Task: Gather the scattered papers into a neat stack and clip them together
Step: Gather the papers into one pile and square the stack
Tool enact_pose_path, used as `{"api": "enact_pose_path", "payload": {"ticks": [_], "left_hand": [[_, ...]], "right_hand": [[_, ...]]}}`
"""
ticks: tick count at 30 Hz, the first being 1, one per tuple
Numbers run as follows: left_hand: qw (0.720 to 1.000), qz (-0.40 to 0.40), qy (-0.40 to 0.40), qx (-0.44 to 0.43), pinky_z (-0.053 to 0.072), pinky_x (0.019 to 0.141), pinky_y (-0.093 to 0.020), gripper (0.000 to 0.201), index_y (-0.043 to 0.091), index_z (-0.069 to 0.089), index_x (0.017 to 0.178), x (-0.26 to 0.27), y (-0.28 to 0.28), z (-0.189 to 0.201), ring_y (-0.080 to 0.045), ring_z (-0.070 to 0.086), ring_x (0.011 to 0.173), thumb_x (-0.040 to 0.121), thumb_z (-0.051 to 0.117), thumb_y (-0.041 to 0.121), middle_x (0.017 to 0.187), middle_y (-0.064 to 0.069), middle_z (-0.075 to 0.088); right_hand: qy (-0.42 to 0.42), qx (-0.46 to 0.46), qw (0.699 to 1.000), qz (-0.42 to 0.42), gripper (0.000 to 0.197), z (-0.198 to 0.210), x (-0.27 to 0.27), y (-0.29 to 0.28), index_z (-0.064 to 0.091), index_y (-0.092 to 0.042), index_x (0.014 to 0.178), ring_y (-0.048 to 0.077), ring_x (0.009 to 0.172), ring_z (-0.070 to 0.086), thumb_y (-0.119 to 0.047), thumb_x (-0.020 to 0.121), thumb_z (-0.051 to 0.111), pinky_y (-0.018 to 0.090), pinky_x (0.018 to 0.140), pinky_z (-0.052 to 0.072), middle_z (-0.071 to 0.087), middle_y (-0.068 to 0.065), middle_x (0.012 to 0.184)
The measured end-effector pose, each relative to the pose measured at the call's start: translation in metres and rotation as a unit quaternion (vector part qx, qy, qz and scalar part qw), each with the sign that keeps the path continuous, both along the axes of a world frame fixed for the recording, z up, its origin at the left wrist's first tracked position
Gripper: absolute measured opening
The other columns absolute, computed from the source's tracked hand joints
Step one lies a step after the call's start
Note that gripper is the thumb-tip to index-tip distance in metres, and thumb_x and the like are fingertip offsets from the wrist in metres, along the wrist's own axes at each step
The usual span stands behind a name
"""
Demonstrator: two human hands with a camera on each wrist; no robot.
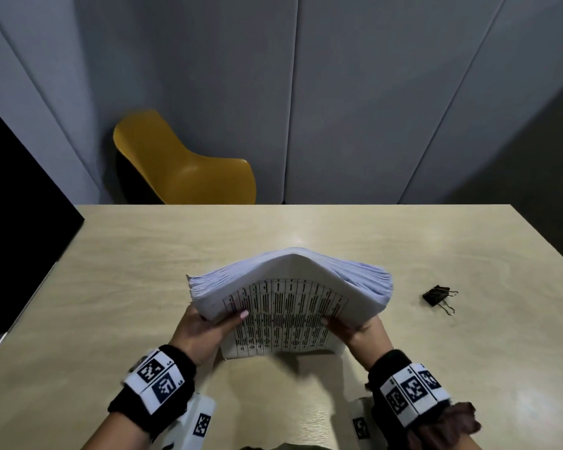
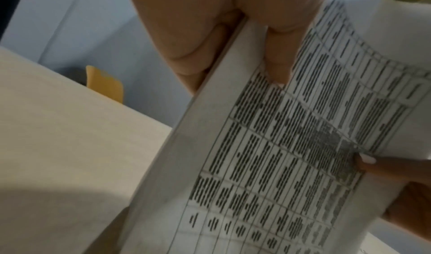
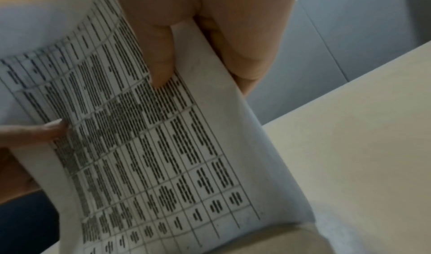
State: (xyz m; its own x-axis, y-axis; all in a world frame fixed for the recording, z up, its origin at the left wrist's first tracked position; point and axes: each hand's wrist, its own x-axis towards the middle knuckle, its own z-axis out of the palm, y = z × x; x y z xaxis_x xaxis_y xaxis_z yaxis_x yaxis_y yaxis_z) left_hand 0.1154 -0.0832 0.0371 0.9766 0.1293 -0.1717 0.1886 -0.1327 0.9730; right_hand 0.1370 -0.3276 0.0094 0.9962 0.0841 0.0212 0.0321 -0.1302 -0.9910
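Observation:
A thick stack of papers stands on its lower edge on the table, bowed into an arch, its front sheet printed with a table of dark text. My left hand grips the stack's left side, thumb on the printed face, fingers behind. My right hand grips the right side the same way, thumb on the print. A black binder clip lies on the table to the right of the stack, apart from both hands.
The light wooden table stretches out around the stack. A yellow chair stands behind the far edge, before grey wall panels. A black panel stands at the table's left side.

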Motion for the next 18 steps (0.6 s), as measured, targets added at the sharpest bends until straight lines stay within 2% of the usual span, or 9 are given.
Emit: {"api": "enact_pose_path", "payload": {"ticks": [2, 3, 4, 6, 8, 11, 15, 16, 18], "left_hand": [[1.0, 0.019, 0.006, -0.017, 0.047, 0.057, -0.002, 0.026, 0.017, 0.06, 0.085, -0.003, -0.005, 0.002, 0.011, 0.064, 0.064, 0.078, 0.064, -0.007, 0.061, 0.017, 0.068], [1.0, 0.026, 0.001, -0.004, 0.046, 0.054, -0.004, 0.019, 0.014, 0.061, 0.081, -0.004, -0.008, 0.006, 0.001, 0.067, 0.068, 0.079, 0.063, -0.005, 0.067, 0.01, 0.067], [0.999, 0.03, -0.003, 0.028, 0.049, 0.054, -0.011, 0.01, 0.011, 0.061, 0.077, -0.002, -0.007, 0.007, -0.013, 0.067, 0.074, 0.081, 0.065, 0.003, 0.071, 0.0, 0.066], [0.997, 0.005, 0.018, 0.072, 0.054, 0.064, -0.027, 0.018, 0.007, 0.063, 0.082, 0.006, 0.001, -0.001, -0.028, 0.065, 0.08, 0.08, 0.068, 0.025, 0.081, -0.013, 0.067], [0.994, -0.023, 0.044, 0.097, 0.054, 0.081, -0.039, 0.035, 0.008, 0.063, 0.096, 0.013, 0.01, -0.008, -0.026, 0.066, 0.087, 0.075, 0.071, 0.037, 0.093, -0.01, 0.069], [0.984, -0.057, 0.148, 0.079, 0.047, 0.094, -0.037, 0.036, 0.012, 0.059, 0.109, 0.015, 0.015, -0.029, -0.019, 0.064, 0.097, 0.078, 0.071, 0.026, 0.103, -0.002, 0.067], [0.965, -0.065, 0.238, 0.085, 0.043, 0.101, -0.046, 0.102, 0.006, 0.052, 0.124, 0.019, 0.028, -0.102, -0.025, 0.061, 0.108, 0.04, 0.085, 0.055, 0.122, -0.01, 0.063], [0.959, -0.067, 0.261, 0.082, 0.043, 0.101, -0.047, 0.108, 0.007, 0.051, 0.124, 0.021, 0.033, -0.125, -0.025, 0.06, 0.109, 0.035, 0.085, 0.057, 0.123, -0.01, 0.062], [0.956, -0.052, 0.28, 0.071, 0.043, 0.102, -0.047, 0.096, 0.006, 0.054, 0.121, 0.02, 0.031, -0.14, -0.027, 0.061, 0.107, 0.041, 0.086, 0.048, 0.12, -0.011, 0.064]], "right_hand": [[0.015, -0.009, 1.0, -0.022, 0.027, -0.003, -0.001, 0.002, 0.064, -0.023, 0.081, -0.002, 0.071, 0.064, -0.001, 0.071, 0.074, 0.022, 0.07, 0.055, 0.072, -0.015, 0.068], [0.021, -0.005, 0.999, -0.03, 0.014, -0.001, -0.002, 0.003, 0.066, -0.016, 0.074, 0.004, 0.068, 0.063, -0.012, 0.069, 0.078, 0.028, 0.067, 0.055, 0.07, -0.009, 0.063], [0.025, -0.009, 0.999, -0.032, 0.02, 0.001, -0.002, 0.003, 0.066, -0.008, 0.071, 0.006, 0.064, 0.062, -0.021, 0.066, 0.081, 0.029, 0.062, 0.055, 0.068, -0.007, 0.06], [0.053, -0.02, 0.998, -0.012, 0.017, 0.007, 0.001, 0.003, 0.062, -0.005, 0.074, 0.003, 0.058, 0.061, -0.014, 0.071, 0.077, 0.021, 0.056, 0.05, 0.066, -0.005, 0.063], [0.109, -0.033, 0.993, 0.022, 0.016, 0.007, 0.004, 0.002, 0.058, -0.011, 0.078, 0.008, 0.06, 0.061, -0.004, 0.076, 0.071, 0.018, 0.054, 0.05, 0.063, 0.0, 0.07], [0.202, -0.062, 0.977, 0.028, 0.027, -0.011, 0.007, 0.003, 0.056, -0.012, 0.087, 0.016, 0.062, 0.063, 0.001, 0.072, 0.074, 0.023, 0.054, 0.053, 0.065, 0.005, 0.076], [0.266, -0.109, 0.958, 0.013, 0.038, -0.047, 0.002, 0.005, 0.055, -0.006, 0.098, 0.023, 0.07, 0.063, 0.002, 0.067, 0.076, 0.03, 0.066, 0.052, 0.065, 0.007, 0.08], [0.273, -0.119, 0.955, 0.011, 0.041, -0.054, 0.0, 0.006, 0.054, -0.007, 0.102, 0.027, 0.077, 0.062, 0.0, 0.068, 0.076, 0.033, 0.071, 0.052, 0.065, 0.009, 0.086], [0.288, -0.147, 0.946, 0.01, 0.043, -0.064, -0.002, 0.008, 0.055, -0.004, 0.111, 0.028, 0.087, 0.062, -0.005, 0.073, 0.074, 0.035, 0.08, 0.052, 0.064, 0.013, 0.096]]}}
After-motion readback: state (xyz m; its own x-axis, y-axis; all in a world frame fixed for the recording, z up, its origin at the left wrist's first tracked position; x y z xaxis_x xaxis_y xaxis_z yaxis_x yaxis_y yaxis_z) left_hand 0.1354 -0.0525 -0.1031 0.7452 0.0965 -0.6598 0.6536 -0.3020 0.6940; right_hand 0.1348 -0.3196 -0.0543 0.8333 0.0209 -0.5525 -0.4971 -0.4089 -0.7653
